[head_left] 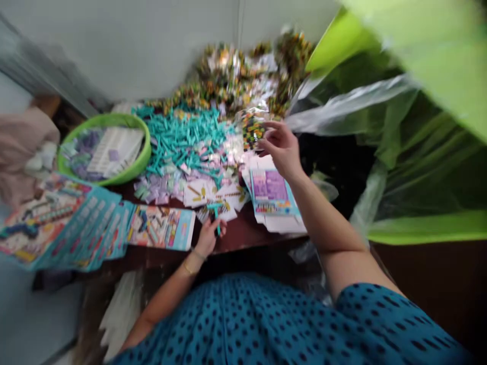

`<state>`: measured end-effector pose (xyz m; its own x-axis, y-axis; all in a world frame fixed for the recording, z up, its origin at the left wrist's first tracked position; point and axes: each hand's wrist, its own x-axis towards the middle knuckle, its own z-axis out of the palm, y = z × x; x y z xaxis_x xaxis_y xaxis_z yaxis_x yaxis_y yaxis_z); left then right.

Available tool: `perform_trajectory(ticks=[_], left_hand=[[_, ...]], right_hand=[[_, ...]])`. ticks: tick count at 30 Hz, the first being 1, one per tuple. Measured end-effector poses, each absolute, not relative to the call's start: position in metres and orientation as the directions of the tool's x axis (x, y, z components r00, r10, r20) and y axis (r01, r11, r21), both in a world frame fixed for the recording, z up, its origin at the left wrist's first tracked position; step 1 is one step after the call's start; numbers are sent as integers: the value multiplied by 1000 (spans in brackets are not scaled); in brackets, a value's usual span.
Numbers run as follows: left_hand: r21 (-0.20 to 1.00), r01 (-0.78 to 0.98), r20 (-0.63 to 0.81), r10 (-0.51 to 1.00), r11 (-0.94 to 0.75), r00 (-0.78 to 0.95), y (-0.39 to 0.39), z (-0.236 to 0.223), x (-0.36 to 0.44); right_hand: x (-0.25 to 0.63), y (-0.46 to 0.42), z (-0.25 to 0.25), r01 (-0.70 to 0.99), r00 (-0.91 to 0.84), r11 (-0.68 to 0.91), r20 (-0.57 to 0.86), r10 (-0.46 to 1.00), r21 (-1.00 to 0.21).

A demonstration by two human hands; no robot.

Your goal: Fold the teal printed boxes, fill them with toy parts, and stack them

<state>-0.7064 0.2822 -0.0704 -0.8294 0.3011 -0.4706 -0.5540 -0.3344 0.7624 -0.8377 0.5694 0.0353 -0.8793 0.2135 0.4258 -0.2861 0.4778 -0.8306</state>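
Teal piece [215, 209], T-shaped, in the left hand [209, 237] above the near edge of the surface [243, 238]. Count: one. The fingers close on its stem, so the crossbar stays uncovered; this grip probably keeps its shape in plain sight.

The right hand [278, 147], raised, has thumb and forefinger moderately apart at the right edge of a patterned sachet [251, 132]. Count: one sachet. Whether it is gripped or only approached cannot be told; blur hides the contact.

Beyond the left hand, printed cards [196, 192], at least three, overlap; their spread presumably leaves each within easy reach. To their right, a stack [272, 187] of printed cartons shows at least two edges, its exact number hidden; it lies below the right hand, likely for ready access.

Farther out, a teal heap [178, 134] of like pieces and a band of small packets [163, 187], pale and lilac, are both too many to count. A fan of cartons [95, 218], at least five, lies at left; the staggered edges would let single ones be lifted.

Outermost: one green basin [141, 165], holding white sheets [114, 149] and lilac packets; one glittering heap [228, 76] against the wall, uncounted; and, at right, clear film [350, 104] beside bright green material [426, 230].
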Motion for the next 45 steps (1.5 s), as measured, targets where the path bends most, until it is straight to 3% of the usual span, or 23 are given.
perform_trajectory(ticks=[3,5,6,12,15,19,21,27,30,32,34,36,38,41,45], left_hand=[[681,-575,-451,358,-455,-818,283,-69,-695],[638,-578,-430,387,-509,-816,285,-66,-680],[629,-580,-423,399,-518,-814,286,-63,-672],[645,-595,-486,345,-480,-803,293,-50,-627],[685,-530,-437,299,-500,-848,296,-47,-617],[870,-379,-323,216,-314,-921,293,-48,-612],[913,-343,-301,203,-221,-932,291,-52,-610],[904,-397,-334,319,-158,-887,281,-60,-591],[982,-172,-188,466,76,-865,259,-54,-585],[931,164,-23,499,327,-866,236,-50,-592],[704,395,114,455,590,-883,209,-48,-611],[475,423,190,379,772,-906,184,-46,-637],[367,384,211,327,847,-921,164,-42,-664],[403,380,299,272,833,-915,151,-29,-685],[580,471,490,177,665,-854,165,-4,-673]], right_hand=[[-712,508,12,-65,-964,138,98,246,-988],[-645,464,-10,138,-977,-7,-137,164,-990],[-620,445,-22,185,-970,-26,-186,158,-982],[-572,414,-54,92,-968,188,-43,247,-978],[-570,410,-52,90,-943,-31,-95,319,-995],[-563,395,-53,208,-954,-367,-270,127,-907],[-560,392,-54,242,-947,-431,-308,89,-869],[-554,399,-50,271,-935,-492,-347,69,-827],[-556,409,-48,292,-916,-549,-394,76,-783],[-559,420,-49,292,-899,-572,-424,108,-767],[-563,431,-52,305,-883,-581,-452,123,-755],[-568,439,-54,316,-879,-573,-461,125,-757],[-572,441,-52,322,-886,-558,-451,106,-765],[-580,431,-39,324,-916,-538,-400,26,-778],[-595,400,-20,349,-937,-497,-292,-191,-795]])
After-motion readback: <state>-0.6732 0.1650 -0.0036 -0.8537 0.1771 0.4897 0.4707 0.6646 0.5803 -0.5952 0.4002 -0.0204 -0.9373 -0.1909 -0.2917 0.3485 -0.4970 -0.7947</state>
